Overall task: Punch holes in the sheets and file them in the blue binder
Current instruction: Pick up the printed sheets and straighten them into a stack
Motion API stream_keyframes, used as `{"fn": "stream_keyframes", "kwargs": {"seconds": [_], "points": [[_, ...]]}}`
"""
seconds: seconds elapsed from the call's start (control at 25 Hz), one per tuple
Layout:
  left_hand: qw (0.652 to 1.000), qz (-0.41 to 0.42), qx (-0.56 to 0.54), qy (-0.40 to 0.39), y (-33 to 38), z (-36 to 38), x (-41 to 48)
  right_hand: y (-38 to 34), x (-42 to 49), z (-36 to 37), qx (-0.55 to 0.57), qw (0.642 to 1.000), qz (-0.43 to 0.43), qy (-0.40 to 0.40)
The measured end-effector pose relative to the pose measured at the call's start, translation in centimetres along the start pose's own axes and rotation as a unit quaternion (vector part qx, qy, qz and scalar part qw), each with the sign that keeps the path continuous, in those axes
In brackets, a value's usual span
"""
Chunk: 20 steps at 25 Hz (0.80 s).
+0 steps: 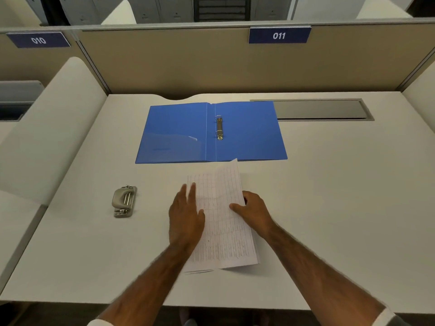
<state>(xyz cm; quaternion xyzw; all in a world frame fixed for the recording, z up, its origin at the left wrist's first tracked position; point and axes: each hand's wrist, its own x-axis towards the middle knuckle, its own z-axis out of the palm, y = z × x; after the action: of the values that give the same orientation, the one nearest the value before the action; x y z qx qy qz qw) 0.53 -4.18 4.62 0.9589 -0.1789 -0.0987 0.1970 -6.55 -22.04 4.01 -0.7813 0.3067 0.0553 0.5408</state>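
A blue binder lies open and flat on the white desk, its metal ring mechanism along the spine. In front of it lie printed sheets with ruled tables, folded or curled over lengthwise. My left hand rests flat with fingers spread on the sheets' left part. My right hand grips the sheets' right edge, thumb on top. A grey metal hole punch sits on the desk to the left of my left hand, apart from the paper.
The desk is bounded by tan partition walls at the back and sides. A grey recessed cable tray lies at the back right, partly under the binder's corner. Signs reading 010 and 011 hang on the partitions.
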Motion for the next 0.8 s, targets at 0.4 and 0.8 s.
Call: {"fn": "stream_keyframes", "kwargs": {"seconds": [0.4,0.8], "points": [[0.985,0.087,0.109,-0.106,-1.1,3.7,-0.7,1.1,3.0,-1.6,-0.303,0.946,-0.113,0.029],[0.983,0.095,0.123,-0.098,-1.7,4.8,-0.6,-0.1,0.9,-0.6,0.130,0.991,0.002,0.016]]}}
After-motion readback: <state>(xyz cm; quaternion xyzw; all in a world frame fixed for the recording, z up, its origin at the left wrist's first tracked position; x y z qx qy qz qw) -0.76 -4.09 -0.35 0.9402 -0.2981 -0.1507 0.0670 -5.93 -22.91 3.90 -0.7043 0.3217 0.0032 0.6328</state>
